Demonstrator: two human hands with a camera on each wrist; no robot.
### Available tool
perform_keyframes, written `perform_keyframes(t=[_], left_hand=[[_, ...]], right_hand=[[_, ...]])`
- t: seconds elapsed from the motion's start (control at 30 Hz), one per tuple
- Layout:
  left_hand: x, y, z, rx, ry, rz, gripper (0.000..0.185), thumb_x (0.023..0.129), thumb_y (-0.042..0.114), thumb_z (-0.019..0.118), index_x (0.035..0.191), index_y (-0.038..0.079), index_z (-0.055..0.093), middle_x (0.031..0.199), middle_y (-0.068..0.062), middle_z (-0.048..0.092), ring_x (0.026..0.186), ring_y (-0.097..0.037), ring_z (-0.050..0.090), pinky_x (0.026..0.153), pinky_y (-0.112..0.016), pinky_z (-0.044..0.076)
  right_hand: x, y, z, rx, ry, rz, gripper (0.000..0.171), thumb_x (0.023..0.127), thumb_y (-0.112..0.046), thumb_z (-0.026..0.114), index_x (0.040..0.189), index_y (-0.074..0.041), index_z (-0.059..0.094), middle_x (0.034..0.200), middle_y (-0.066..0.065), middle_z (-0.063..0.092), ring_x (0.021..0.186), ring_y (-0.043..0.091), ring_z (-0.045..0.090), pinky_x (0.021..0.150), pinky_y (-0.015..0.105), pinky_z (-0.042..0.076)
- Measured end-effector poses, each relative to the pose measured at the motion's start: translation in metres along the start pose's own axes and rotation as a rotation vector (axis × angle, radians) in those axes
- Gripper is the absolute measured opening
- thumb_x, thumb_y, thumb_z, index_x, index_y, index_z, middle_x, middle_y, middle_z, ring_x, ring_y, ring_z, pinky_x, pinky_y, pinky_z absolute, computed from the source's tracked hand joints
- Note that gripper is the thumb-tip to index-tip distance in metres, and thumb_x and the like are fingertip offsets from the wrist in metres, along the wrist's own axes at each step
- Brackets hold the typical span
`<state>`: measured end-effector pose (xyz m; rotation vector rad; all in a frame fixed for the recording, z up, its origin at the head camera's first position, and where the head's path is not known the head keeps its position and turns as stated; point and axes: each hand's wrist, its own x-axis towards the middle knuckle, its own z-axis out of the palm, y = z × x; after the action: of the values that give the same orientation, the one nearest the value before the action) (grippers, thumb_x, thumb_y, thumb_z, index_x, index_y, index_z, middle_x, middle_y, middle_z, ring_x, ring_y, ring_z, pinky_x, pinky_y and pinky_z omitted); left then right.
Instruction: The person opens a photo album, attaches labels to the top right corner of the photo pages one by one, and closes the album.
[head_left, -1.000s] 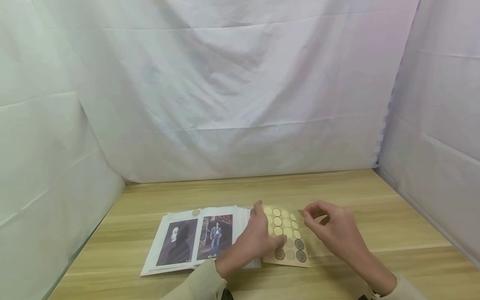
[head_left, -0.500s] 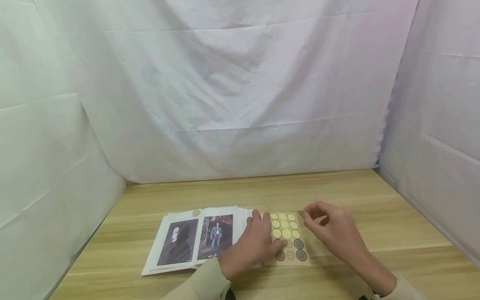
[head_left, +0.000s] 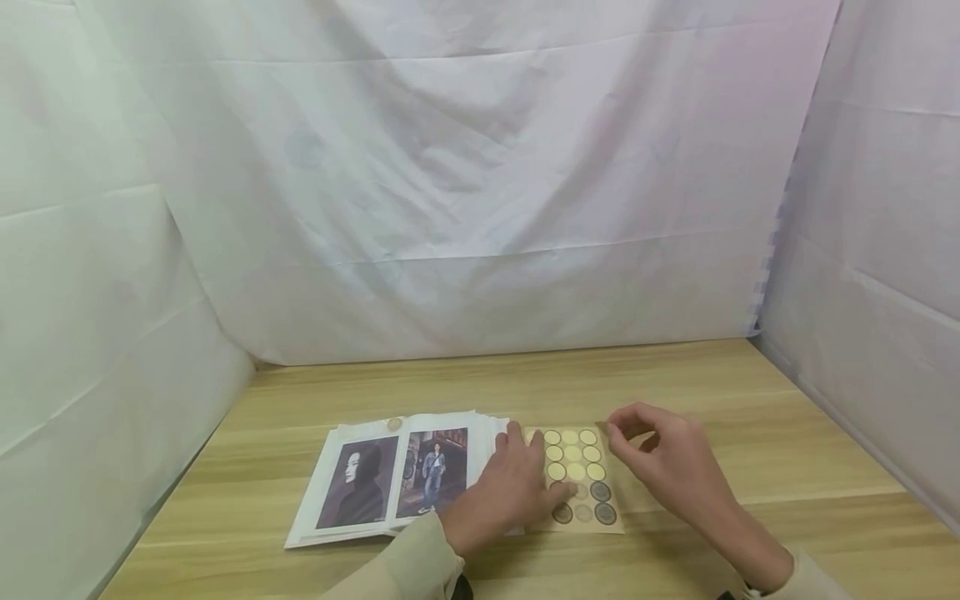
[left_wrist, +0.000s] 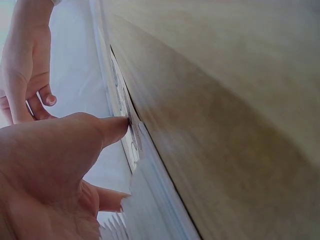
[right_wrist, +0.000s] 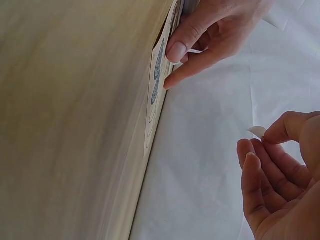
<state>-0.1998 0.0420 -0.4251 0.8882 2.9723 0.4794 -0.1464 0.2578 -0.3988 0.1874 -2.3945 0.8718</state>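
A sheet of round stickers (head_left: pixel 573 454), yellow in its far rows and grey and beige in the near ones, lies on the table. My left hand (head_left: pixel 510 487) rests at its left side, thumb pressed on the sheet and fingers stretched toward the album edge. To the right of the sheet, raised above the table, my right hand (head_left: pixel 667 450) pinches a small pale sticker (right_wrist: pixel 257 131) between thumb and index finger. Left of the sheet an open photo album (head_left: pixel 318 492) shows two photos. One round sticker (head_left: pixel 394 424) sits at the album's top edge.
The wooden table (head_left: pixel 750 433) reaches back to a white cloth (head_left: pixel 480 208) hung behind it. More white cloth hangs at the left and right sides. The album's loose white pages (left_wrist: pixel 150 200) fan up beside my left hand.
The sticker sheet, tilted before, now lies flatter. My left hand has spread its fingers and slid slightly nearer to me. My right hand has stayed almost still with its sticker.
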Motion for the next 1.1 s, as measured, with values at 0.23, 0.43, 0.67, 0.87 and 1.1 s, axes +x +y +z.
perform_keyframes(t=[0.23, 0.43, 0.67, 0.87, 1.1], left_hand=[[0.003, 0.0, 0.002, -0.013, -0.009, -0.012, 0.092, 0.094, 0.059, 0.078, 0.158, -0.001, 0.05, 0.134, -0.025, 0.055, 0.111, -0.031, 0.061, 0.09, -0.038, 0.064], [0.0, -0.001, -0.001, -0.051, 0.023, 0.007, 0.092, 0.097, 0.055, 0.077, 0.164, 0.001, 0.043, 0.138, -0.02, 0.056, 0.118, -0.027, 0.06, 0.091, -0.035, 0.064], [-0.009, -0.024, -0.021, -0.128, 0.108, 0.041, 0.075, 0.101, 0.046, 0.074, 0.159, 0.005, 0.049, 0.147, -0.017, 0.061, 0.131, -0.03, 0.063, 0.102, -0.044, 0.063], [-0.015, -0.063, -0.037, -0.159, 0.231, 0.054, 0.059, 0.104, 0.037, 0.072, 0.152, 0.005, 0.057, 0.145, -0.019, 0.063, 0.137, -0.037, 0.06, 0.109, -0.052, 0.058], [-0.028, -0.098, -0.042, -0.093, 0.291, 0.0, 0.051, 0.101, 0.033, 0.077, 0.142, 0.005, 0.065, 0.136, -0.015, 0.069, 0.131, -0.036, 0.065, 0.101, -0.051, 0.061]], right_hand=[[0.002, 0.002, 0.002, 0.001, -0.005, -0.002, 0.019, 0.092, -0.002, 0.079, 0.094, -0.021, 0.079, 0.083, -0.013, 0.078, 0.074, -0.001, 0.07, 0.062, 0.025, 0.062], [0.004, 0.004, 0.006, 0.007, -0.018, -0.004, 0.019, 0.092, -0.003, 0.079, 0.094, -0.022, 0.079, 0.083, -0.014, 0.077, 0.075, 0.0, 0.07, 0.063, 0.025, 0.062], [0.012, 0.003, 0.014, 0.009, -0.025, -0.03, 0.019, 0.093, -0.005, 0.08, 0.094, -0.023, 0.079, 0.083, -0.015, 0.076, 0.075, -0.001, 0.069, 0.063, 0.022, 0.061], [0.023, -0.004, 0.026, 0.05, -0.05, -0.044, 0.014, 0.093, -0.007, 0.08, 0.094, -0.021, 0.08, 0.083, -0.015, 0.077, 0.074, 0.0, 0.069, 0.063, 0.021, 0.06], [0.037, -0.009, 0.043, 0.071, -0.087, -0.084, 0.003, 0.097, -0.015, 0.081, 0.094, -0.016, 0.08, 0.087, -0.013, 0.078, 0.077, 0.002, 0.071, 0.064, 0.022, 0.06]])
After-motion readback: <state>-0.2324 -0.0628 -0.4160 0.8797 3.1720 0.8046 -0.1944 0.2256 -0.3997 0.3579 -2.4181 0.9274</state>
